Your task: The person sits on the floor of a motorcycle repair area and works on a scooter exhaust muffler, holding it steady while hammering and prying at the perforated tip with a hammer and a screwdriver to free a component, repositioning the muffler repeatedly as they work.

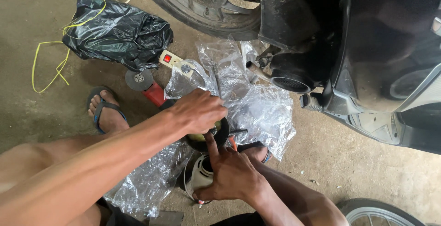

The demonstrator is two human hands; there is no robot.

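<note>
While the right hand (232, 173) grips a white part (200, 173), left hand (197, 111) clenches a tool (236, 132)

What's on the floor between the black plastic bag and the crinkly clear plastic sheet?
In the head view, a white power strip with a red switch lies between the crumpled black plastic bag and the crinkly clear plastic sheet.
</note>
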